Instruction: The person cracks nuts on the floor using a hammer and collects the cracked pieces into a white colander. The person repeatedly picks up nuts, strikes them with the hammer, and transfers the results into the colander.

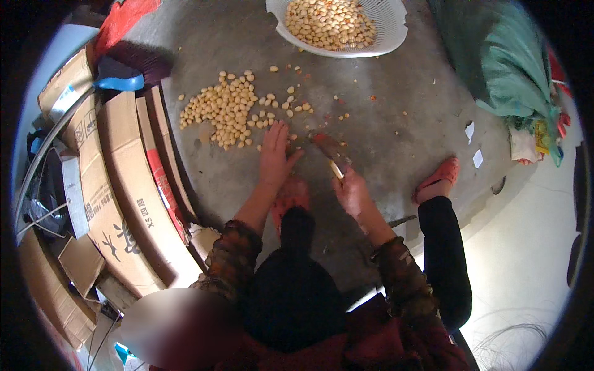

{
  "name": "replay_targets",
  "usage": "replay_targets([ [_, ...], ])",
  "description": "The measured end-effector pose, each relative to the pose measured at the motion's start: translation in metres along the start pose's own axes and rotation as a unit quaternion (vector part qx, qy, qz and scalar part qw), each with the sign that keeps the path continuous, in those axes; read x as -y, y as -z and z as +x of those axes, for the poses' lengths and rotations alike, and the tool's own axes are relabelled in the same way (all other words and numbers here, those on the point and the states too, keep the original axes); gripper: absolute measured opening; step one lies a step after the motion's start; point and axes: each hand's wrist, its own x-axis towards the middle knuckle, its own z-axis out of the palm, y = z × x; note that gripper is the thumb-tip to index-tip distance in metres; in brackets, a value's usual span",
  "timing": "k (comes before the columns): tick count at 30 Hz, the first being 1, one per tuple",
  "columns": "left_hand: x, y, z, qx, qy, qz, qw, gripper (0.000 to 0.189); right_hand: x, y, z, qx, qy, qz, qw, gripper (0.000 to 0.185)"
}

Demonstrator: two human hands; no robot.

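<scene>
My left hand [274,155] rests palm down on the concrete floor, thumb spread from the fingers. Its fingertips lie at the right edge of a pile of pale tan nuts [227,109]; what is under the palm is hidden. My right hand [353,192] grips a short hand tool [333,153] with a dark, reddish-tipped working end; its exact kind cannot be made out. That end points up and left, toward the left hand, just above the floor. Small orange and pale shell bits [343,116] are scattered between the hands and beyond.
A white plastic basket [394,39] holding many nuts stands at the far side. Cardboard boxes [134,185] are stacked along the left, beside a blue-handled object [120,82]. Green cloth or sacking [515,69] hangs at the right. My feet in red shoes [438,178] flank the right hand.
</scene>
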Motion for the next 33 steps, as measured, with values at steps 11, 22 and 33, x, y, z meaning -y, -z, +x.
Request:
replay_targets([
  [11,0.004,0.0,-0.006,-0.004,0.02,-0.014,1.0,0.083,0.004,-0.01,0.002,0.037,0.01,-0.056,0.998,0.026],
  [22,0.005,-0.001,-0.007,-0.001,0.006,0.008,1.0,0.078,0.014,-0.019,0.003,0.058,0.025,-0.099,0.993,0.032],
  [33,0.006,-0.003,-0.008,-0.028,0.013,-0.002,1.0,0.077,0.022,-0.017,0.013,0.051,0.004,-0.077,0.996,0.033],
])
